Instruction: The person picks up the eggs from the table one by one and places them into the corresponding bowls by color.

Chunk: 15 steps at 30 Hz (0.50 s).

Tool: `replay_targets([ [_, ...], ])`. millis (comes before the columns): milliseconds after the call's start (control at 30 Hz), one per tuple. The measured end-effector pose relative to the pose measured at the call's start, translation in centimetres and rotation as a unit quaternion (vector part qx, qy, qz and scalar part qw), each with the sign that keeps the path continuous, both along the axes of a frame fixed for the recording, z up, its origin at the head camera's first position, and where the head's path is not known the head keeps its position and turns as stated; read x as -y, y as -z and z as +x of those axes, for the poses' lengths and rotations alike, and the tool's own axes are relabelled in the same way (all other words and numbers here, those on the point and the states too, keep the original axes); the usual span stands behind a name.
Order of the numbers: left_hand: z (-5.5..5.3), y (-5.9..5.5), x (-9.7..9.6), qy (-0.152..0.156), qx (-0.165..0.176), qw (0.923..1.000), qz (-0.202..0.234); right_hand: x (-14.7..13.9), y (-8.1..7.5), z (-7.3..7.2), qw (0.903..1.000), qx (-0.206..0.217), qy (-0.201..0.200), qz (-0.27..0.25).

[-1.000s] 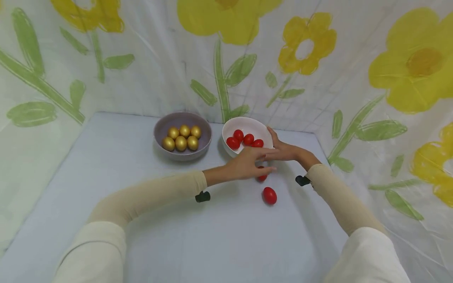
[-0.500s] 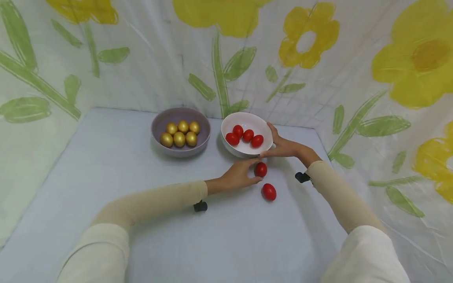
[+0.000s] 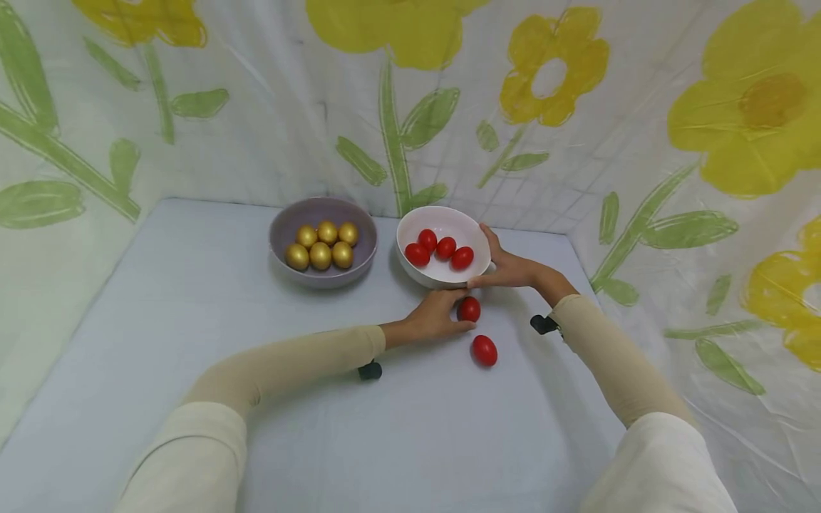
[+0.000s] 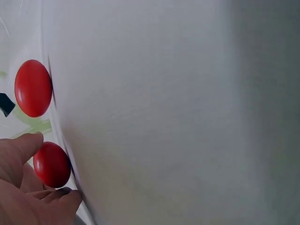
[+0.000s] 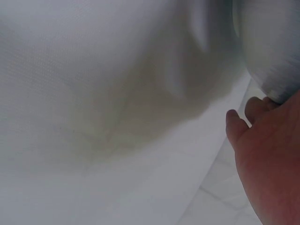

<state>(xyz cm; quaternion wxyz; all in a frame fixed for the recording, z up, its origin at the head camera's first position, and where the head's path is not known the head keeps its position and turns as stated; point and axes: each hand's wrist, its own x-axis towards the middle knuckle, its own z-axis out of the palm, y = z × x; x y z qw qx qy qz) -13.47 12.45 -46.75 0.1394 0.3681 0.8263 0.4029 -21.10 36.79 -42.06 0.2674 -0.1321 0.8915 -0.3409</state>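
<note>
My left hand (image 3: 432, 317) has its thumb and fingers around a red egg (image 3: 470, 309) on the table, just in front of the white bowl (image 3: 410, 267). In the left wrist view, that red egg (image 4: 51, 165) lies between the thumb and fingers. A second red egg (image 3: 484, 350) lies a little nearer on the table. My right hand (image 3: 509, 271) holds the bowl by its right side, fingers along the far rim and thumb at the near side. Several red eggs (image 3: 445, 248) lie inside the bowl. The right wrist view shows only part of the bowl (image 5: 276, 42).
A mauve bowl (image 3: 323, 279) with several golden eggs (image 3: 321, 255) stands left of the white one. Both bowls are near the back edge of the pale table (image 3: 398, 434). A curtain (image 3: 269, 142) painted with yellow flowers hangs behind and at the right.
My left hand has come down from the white bowl's near rim to the red egg in front of it and closed in around it. The right hand keeps holding the bowl.
</note>
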Motion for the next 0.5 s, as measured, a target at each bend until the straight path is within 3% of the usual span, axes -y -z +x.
replay_targets([
  [233, -0.18, 0.34, 0.04, 0.005, 0.016, 0.9997, 0.020, -0.35, 0.63, 0.15, 0.9994, -0.031, -0.002, -0.014],
  [500, -0.29, 0.48, -0.04, 0.031, 0.044, 0.9975, 0.046, -0.60, 0.84, 0.40, 0.9995, -0.029, 0.014, -0.001],
])
